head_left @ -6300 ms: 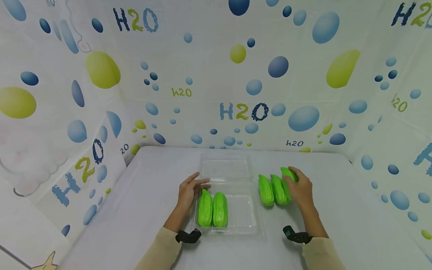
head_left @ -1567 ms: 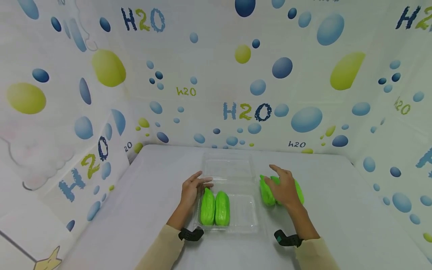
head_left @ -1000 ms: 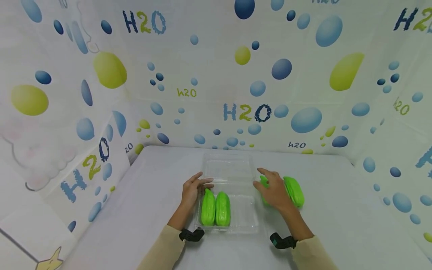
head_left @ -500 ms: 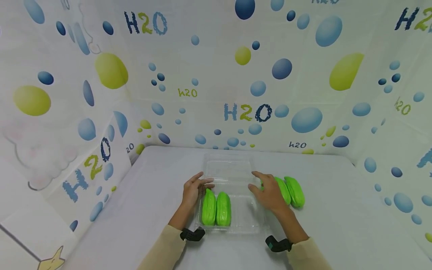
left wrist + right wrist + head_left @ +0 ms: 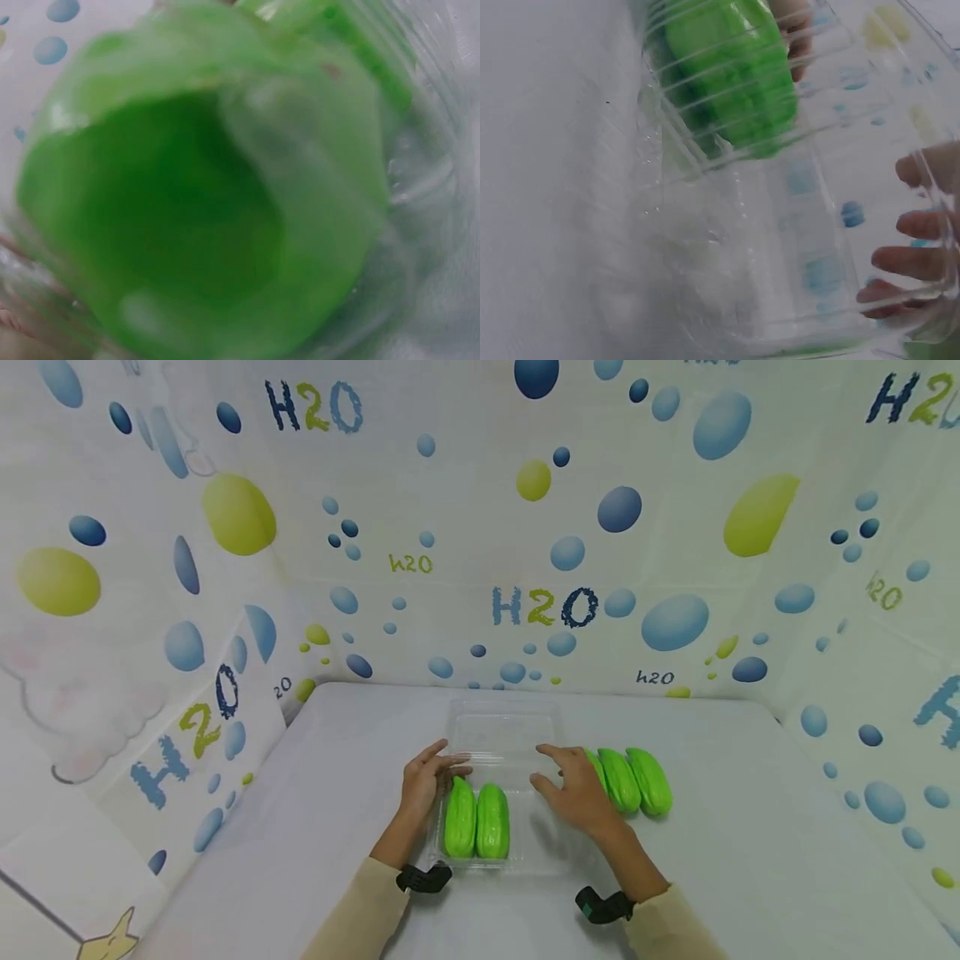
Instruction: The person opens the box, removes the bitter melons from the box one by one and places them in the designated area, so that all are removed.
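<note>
A clear plastic clamshell box lies with its lid folded back. In its left half two bright green, ribbed gourd-like vegetables lie side by side. My left hand rests at the box's left rim, its fingers stretched over the corner near the hinge. My right hand is at the box's right side, thumb and fingers spread apart with nothing between them. In the right wrist view its fingertips show by the clear plastic. A green vegetable behind plastic fills most of the left wrist view, blurred.
Right of the box, three more green vegetables lie in a row on the white tabletop; the right hand partly covers the leftmost. A white curtain with bubble prints and lettering stands behind the table and at its sides.
My right hand has moved left, from the loose vegetables to the box's right side, uncovering most of them. My left hand has stayed at the box's left rim.
</note>
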Tool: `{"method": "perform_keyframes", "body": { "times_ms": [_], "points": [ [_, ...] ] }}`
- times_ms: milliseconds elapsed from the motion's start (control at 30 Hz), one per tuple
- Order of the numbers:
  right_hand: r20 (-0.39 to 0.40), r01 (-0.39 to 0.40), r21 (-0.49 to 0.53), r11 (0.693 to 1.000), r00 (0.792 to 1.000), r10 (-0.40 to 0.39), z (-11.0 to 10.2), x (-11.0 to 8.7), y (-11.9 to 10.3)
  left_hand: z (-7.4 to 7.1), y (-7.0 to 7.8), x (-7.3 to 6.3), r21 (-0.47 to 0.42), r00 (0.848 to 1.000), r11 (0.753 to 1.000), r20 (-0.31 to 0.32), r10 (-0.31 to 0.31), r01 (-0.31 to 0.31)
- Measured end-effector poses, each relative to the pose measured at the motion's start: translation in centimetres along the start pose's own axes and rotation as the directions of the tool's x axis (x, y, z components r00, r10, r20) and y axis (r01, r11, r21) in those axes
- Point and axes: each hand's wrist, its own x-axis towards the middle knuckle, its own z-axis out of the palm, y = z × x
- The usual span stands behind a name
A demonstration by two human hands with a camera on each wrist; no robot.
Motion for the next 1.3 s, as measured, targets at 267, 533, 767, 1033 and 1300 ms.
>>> {"method": "perform_keyframes", "body": {
  "times_ms": [267,533,767,1033,1300],
  "points": [
    [0.044,0.029,0.008,1.000,0.999,-0.029,0.6,-0.1,-0.4,0.0,0.0,0.2,0.022,1.000,1.000,-0.008,-0.008,0.008],
    [0.083,0.031,-0.007,1.000,0.996,-0.030,1.2,-0.4,-1.3,-0.1,-0.1,0.2,0.022,1.000,1.000,-0.001,-0.003,0.003],
    [0.135,0.008,-0.016,1.000,0.991,-0.006,1.8,-1.0,-2.3,-0.1,-0.2,0.1,0.033,1.000,0.999,0.011,0.016,-0.017],
    [0.210,0.000,0.017,1.000,0.978,-0.004,3.0,-1.2,-2.5,0.0,-0.3,0.1,0.031,1.000,0.999,0.001,0.011,-0.011],
    [0.229,-0.006,0.035,0.999,0.973,-0.002,3.3,-1.4,-2.9,0.0,-0.2,0.1,0.016,1.000,1.000,-0.002,0.007,-0.007]
  ]
}}
